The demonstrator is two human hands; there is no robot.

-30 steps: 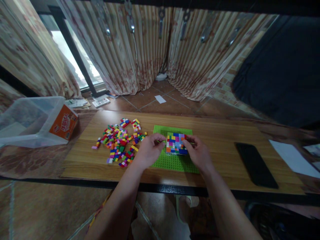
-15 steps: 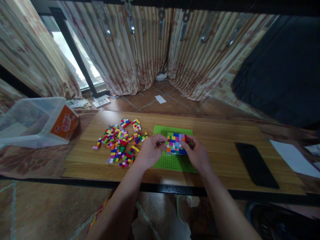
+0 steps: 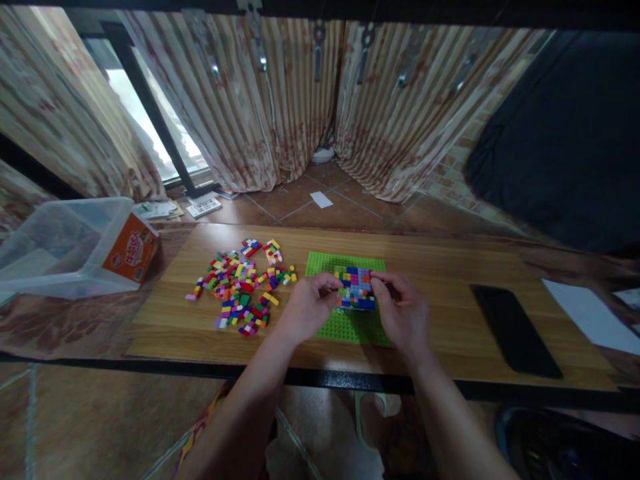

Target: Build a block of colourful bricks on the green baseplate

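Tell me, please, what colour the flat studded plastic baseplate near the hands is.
Lime green; the baseplate shows best in the head view.

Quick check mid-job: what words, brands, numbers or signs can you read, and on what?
No text reads with certainty.
Orange printed label on the clear plastic bin: large white characters, too blurred to quote; smaller marks unreadable.
Flat white rectangular item beyond the brown wooden board: dark characters, too small.
Multicoloured plastic brick block: no text visible.
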